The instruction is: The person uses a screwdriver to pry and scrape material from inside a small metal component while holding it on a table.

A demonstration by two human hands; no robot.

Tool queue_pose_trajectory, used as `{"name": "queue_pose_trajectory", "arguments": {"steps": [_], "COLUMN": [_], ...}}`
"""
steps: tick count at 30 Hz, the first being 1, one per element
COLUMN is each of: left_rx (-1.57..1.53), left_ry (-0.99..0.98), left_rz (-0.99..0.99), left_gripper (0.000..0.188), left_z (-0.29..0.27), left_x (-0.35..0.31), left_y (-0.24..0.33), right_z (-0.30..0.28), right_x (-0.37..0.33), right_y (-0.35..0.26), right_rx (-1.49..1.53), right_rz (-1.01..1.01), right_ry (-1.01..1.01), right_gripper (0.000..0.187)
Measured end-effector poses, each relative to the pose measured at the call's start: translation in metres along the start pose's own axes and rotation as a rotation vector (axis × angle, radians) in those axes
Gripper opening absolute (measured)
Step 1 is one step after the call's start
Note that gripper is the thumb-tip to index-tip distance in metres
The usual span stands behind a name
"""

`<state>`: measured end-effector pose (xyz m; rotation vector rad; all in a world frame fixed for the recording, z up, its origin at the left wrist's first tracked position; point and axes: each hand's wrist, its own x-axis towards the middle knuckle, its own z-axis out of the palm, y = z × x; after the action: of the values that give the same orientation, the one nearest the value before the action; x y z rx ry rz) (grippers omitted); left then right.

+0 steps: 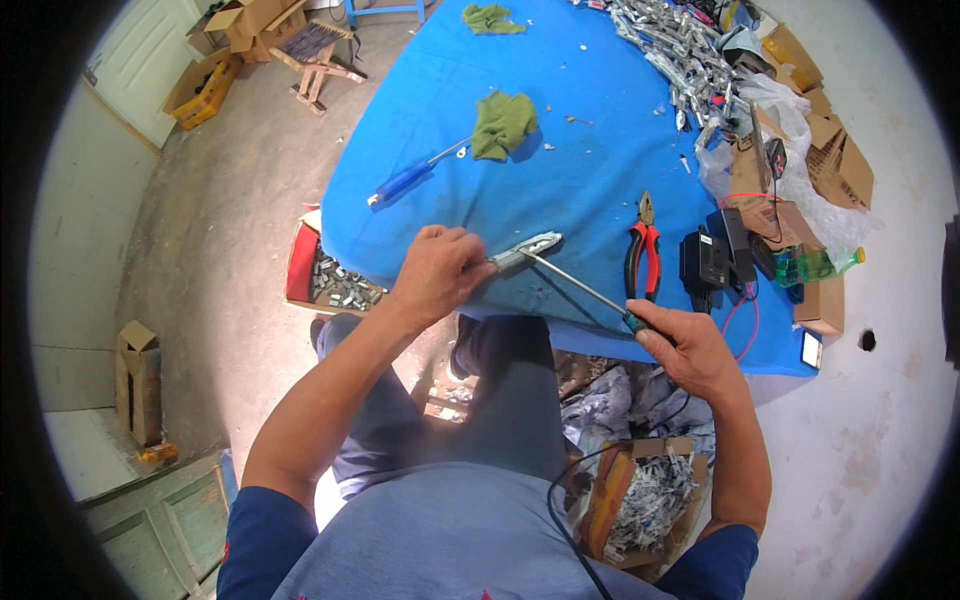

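My left hand (440, 268) is closed on the near end of a slim silvery metal piece (528, 249), which lies at the front of the blue-covered table (590, 190). What exactly the piece is, I cannot make out. In my right hand (690, 345) is a screwdriver (580, 283) with a dark green handle and a long shaft. Its tip touches the metal piece, or lies just over it. Red-and-black pliers (643, 248) rest on the cloth beyond my right hand. Farther left lies a second screwdriver (405, 183) with a blue handle, its shaft reaching a green rag (502, 125).
A heap of silvery metal pieces (680, 60) covers the far right of the table. Black adapters (705, 258) and a green bottle (815, 265) stand along the right edge. Small metal parts fill a red box (303, 262) at the left. Below right is a carton of scraps (650, 500).
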<state>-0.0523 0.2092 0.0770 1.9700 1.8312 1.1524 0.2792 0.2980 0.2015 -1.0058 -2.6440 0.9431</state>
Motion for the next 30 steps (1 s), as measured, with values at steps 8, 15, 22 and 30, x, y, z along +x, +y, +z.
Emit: {"name": "queue_pose_trajectory", "arguments": {"steps": [8,15,22,30], "left_rx": [-0.004,-0.024,-0.012,-0.026], "left_ry": [-0.017,0.004,-0.039,-0.016], "left_rz": [0.0,0.016,0.003,-0.005], "left_gripper": [0.022,0.021,0.023,0.024], "left_z": [0.003,0.003,0.001,0.004], "left_x": [0.0,0.0,0.003,0.005], "left_y": [-0.001,-0.003,-0.003,-0.005], "right_z": [0.0,-0.006,-0.013,0.012], "right_x": [-0.007,0.008,0.019,0.007], "right_y": [-0.024,-0.024,-0.024,-0.016], "right_rx": [-0.272,0.078,0.304,0.744], "right_rz": [-0.056,0.156,0.359,0.601], "right_ry": [-0.052,-0.141,-0.253,-0.243], "right_gripper": [0.048,0.038,0.04,0.041]}}
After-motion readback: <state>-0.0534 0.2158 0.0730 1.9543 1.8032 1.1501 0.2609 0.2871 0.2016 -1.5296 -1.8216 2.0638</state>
